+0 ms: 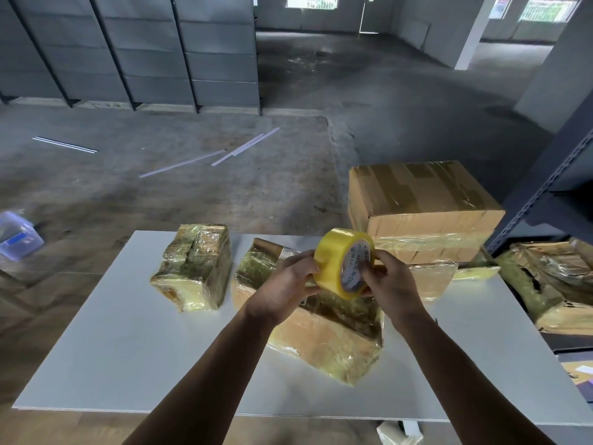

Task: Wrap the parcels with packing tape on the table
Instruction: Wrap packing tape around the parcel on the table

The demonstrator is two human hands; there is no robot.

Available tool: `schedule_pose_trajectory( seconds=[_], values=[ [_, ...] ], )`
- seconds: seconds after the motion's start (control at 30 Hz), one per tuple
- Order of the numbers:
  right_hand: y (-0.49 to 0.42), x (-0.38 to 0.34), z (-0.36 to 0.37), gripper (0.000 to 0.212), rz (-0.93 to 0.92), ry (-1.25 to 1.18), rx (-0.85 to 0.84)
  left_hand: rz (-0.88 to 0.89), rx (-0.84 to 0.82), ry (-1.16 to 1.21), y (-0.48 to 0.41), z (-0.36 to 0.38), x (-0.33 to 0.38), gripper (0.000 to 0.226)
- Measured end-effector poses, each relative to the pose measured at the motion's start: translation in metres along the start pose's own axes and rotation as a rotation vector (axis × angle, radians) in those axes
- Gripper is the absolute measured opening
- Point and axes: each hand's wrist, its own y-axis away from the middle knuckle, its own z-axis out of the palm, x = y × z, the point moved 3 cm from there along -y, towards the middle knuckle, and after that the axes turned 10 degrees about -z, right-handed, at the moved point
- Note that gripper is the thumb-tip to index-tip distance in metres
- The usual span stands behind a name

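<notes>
A yellow roll of packing tape (333, 256) is held in the air above the white table (128, 332). My left hand (282, 284) grips its left rim. My right hand (390, 281) grips the right side, fingers curled at the cardboard core. Directly under the roll lies a tape-wrapped cardboard parcel (333, 335), turned at an angle. A smaller wrapped parcel (194, 268) stands to its left.
A large taped carton (420, 200) stands at the table's back right, on a flatter wrapped parcel (430, 252). Torn wrapped boxes (552, 284) lie on a dark shelf rack (545, 187) at right. A plastic box (16, 236) sits on the floor at left.
</notes>
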Motion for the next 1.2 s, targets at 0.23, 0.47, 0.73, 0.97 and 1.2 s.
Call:
schedule_pose_trajectory(
  seconds=[0.23, 0.47, 0.73, 0.97, 1.2],
  values=[
    [0.013, 0.0, 0.022, 0.04, 0.35, -0.391, -0.108, 0.072, -0.086, 0.121, 0.002, 0.01, 0.001, 0.05],
    [0.014, 0.001, 0.025, 0.03, 0.428, -0.489, -0.139, 0.1, -0.038, 0.096, 0.008, 0.016, -0.001, 0.035],
    [0.021, -0.003, 0.028, 0.028, 0.383, -0.418, -0.175, 0.075, 0.042, 0.143, 0.005, 0.014, -0.002, 0.051],
    [0.02, -0.005, 0.023, 0.031, 0.384, -0.389, -0.169, 0.106, -0.029, 0.178, 0.006, 0.015, -0.007, 0.049],
    [0.013, -0.005, 0.009, 0.041, -0.027, 0.47, -0.089, 0.081, -0.035, 0.215, 0.003, 0.016, -0.005, 0.043]
  ],
)
